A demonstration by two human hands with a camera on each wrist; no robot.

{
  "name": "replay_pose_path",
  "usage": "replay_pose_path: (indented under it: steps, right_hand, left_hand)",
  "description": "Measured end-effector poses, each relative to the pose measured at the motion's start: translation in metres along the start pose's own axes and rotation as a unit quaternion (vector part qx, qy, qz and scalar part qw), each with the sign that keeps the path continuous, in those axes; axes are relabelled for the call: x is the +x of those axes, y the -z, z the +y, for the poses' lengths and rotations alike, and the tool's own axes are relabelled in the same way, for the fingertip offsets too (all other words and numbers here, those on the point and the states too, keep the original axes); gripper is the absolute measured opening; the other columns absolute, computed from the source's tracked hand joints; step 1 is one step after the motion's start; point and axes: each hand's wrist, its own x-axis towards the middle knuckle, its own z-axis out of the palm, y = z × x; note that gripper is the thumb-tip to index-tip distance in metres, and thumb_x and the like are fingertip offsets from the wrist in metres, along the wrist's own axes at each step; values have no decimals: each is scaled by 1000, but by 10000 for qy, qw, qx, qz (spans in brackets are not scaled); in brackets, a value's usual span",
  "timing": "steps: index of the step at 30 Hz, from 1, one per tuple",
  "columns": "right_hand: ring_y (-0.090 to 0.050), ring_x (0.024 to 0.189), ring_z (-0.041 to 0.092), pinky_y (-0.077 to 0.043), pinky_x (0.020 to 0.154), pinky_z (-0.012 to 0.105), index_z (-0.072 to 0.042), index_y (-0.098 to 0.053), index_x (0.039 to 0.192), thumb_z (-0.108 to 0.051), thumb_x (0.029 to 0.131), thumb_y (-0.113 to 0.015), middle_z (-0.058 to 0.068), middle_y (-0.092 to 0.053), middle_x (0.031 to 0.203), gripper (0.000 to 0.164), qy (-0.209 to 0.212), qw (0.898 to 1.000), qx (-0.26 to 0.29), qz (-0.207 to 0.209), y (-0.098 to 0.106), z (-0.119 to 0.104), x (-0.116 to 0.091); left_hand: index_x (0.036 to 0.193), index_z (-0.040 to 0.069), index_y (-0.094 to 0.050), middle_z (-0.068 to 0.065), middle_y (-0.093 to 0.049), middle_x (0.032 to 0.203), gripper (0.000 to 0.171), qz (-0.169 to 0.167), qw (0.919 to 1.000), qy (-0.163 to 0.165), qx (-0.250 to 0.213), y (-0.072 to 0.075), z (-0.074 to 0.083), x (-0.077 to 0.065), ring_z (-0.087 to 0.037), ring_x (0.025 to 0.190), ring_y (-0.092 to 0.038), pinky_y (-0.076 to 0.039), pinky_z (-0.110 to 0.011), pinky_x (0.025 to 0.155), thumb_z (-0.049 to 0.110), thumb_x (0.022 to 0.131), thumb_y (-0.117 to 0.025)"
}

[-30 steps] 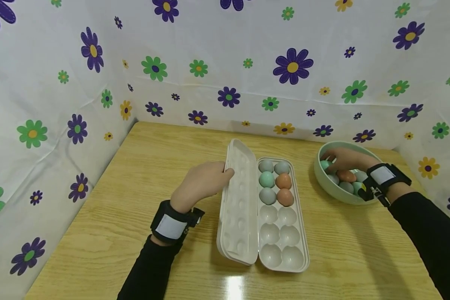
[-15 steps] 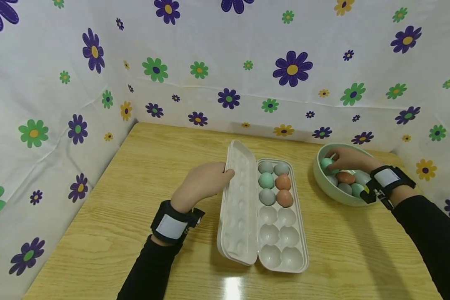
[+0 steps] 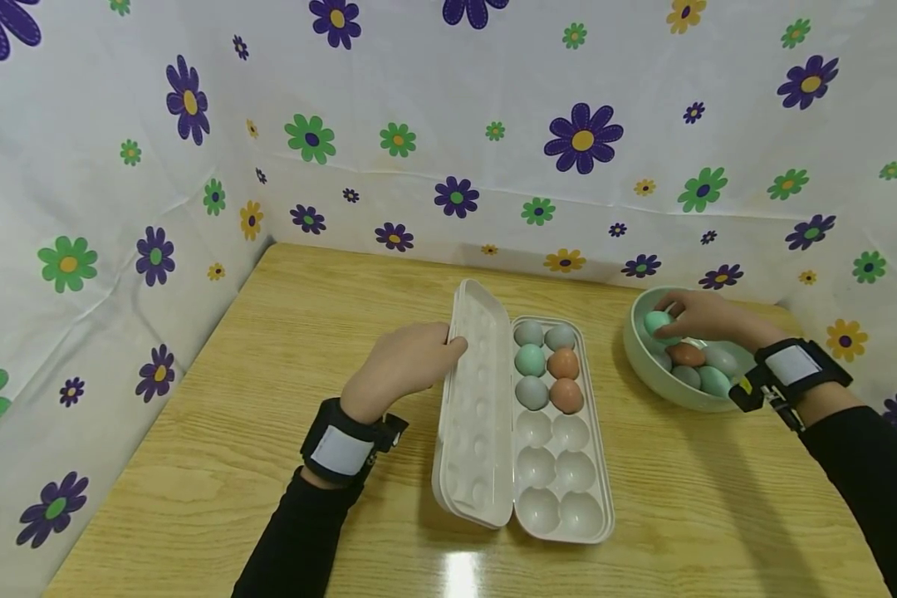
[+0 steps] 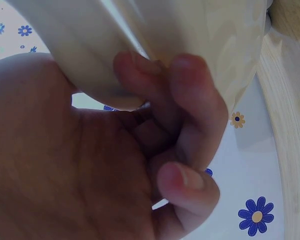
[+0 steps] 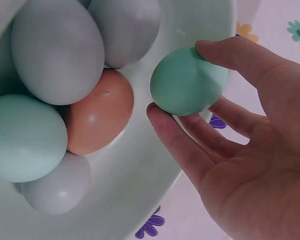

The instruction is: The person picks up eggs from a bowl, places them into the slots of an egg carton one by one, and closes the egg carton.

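Note:
My left hand (image 3: 404,365) grips the edge of the egg carton's raised lid (image 3: 478,415), thumb on its inner face; in the left wrist view, curled fingers (image 4: 192,85) press against the pale plastic. In my right hand (image 3: 706,317) a mint-green egg (image 5: 187,82) is pinched between thumb and fingertips, over the inside of the pale green bowl (image 3: 661,382). Below it in the bowl lie a brown egg (image 5: 102,112), another mint egg (image 5: 25,137) and several grey ones. The carton tray (image 3: 605,490) carries eggs in its far three rows: grey, mint and brown.
The carton stands mid-table with its lid hinged up on the left side. The bowl sits to its right near the table's back edge. Flower-patterned cloth (image 3: 433,83) hangs behind and along both sides of the wooden table (image 3: 194,465).
My right hand has lifted the mint egg up from the other eggs in the bowl, and its wrist has shifted slightly right. The left hand and lid have stayed put.

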Motion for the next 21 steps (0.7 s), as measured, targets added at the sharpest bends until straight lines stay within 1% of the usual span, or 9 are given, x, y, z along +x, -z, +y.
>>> replay_pose_path:
  steps: [4, 10, 16, 21]
  right_hand:
    - [-51, 104, 40, -42, 84, 56, -3, -50, 120, -39, 84, -64, 27, -54, 115, 53, 70, 9999, -76, 123, 2, -4, -6]
    - [-51, 105, 39, -43, 83, 55, -5, -49, 121, -40, 84, -63, 25, -54, 116, 53, 85, 9996, -67, 257, 5, -15, -18]
    - [-52, 103, 36, -44, 82, 54, -7, -49, 122, -42, 83, -64, 22, -54, 117, 54, 78, 9993, -111, 357, 6, -35, -28]
    - [-53, 100, 32, -45, 81, 51, -8, -50, 122, -39, 82, -65, 19, -55, 115, 52, 139, 9989, -97, 435, 6, -53, -36]
  left_hand:
    - [71, 15, -50, 0, -46, 60, 37, -6, 10000, -4, 10, -1, 0, 0, -17, 52, -44, -30, -30, 46, 38, 94, -32]
    - [71, 15, -50, 0, -46, 61, 37, -5, 10000, 20, 19, -1, 0, 0, -17, 53, -44, -30, -30, 46, 38, 94, -32]
    - [72, 15, -51, 0, -45, 61, 36, 9, 10000, 23, 46, 1, 1, -1, -17, 53, -43, -30, -31, 46, 37, 95, -33]
    - [72, 15, -50, 0, -45, 61, 37, -3, 10000, -12, 34, 1, 1, 0, -17, 53, -43, -30, -31, 47, 37, 95, -32]
